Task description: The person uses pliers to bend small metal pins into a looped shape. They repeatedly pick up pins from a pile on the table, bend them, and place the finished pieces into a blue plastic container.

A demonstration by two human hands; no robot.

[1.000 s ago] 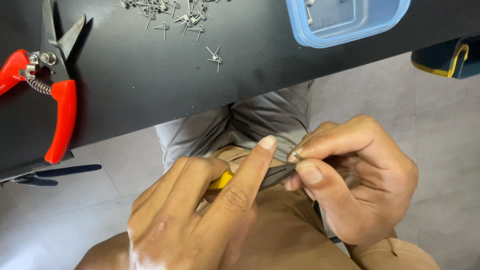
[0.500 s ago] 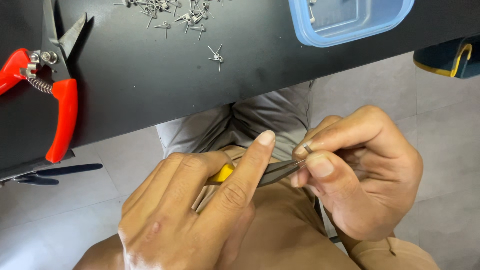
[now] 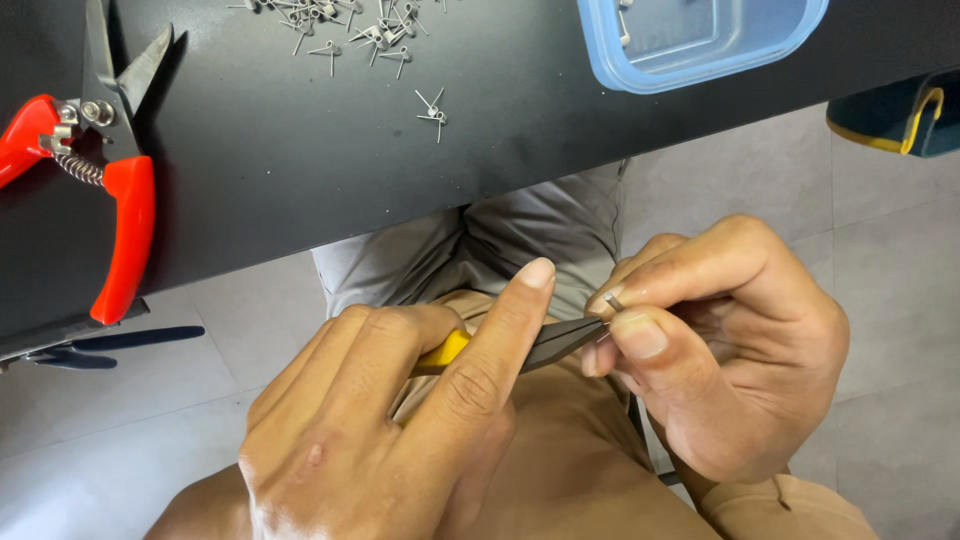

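The left hand [image 3: 380, 440] was wrapped around a pair of slim dark-jawed pliers with a yellow handle [image 3: 520, 348], its fingers closed on the handle and the index finger laid straight along the top of the tool. The right hand [image 3: 730, 350] held a tiny grey metal wire piece [image 3: 613, 300] pinched between thumb and forefinger, right at the pliers' tip, low in front of the person's lap and nearer than the edge of the black surface [image 3: 300, 170]. The step in hand looked like shaping or gripping the small wire end with the pliers; whether the jaws were actually closed on it could not be told, since the fingers hid the contact. Any further bending would seem to call for a steady pinch from the right hand and a small, controlled twist of the tool. The wire piece showed only as a short, pale, straight stub poking out above the thumb; the rest was hidden. On the far part of the surface lay a scatter of small bent wire springs [image 3: 340, 30], red-handled cutting shears [image 3: 110, 180] at the left, and a light blue plastic tub [image 3: 720, 60] at the far right.
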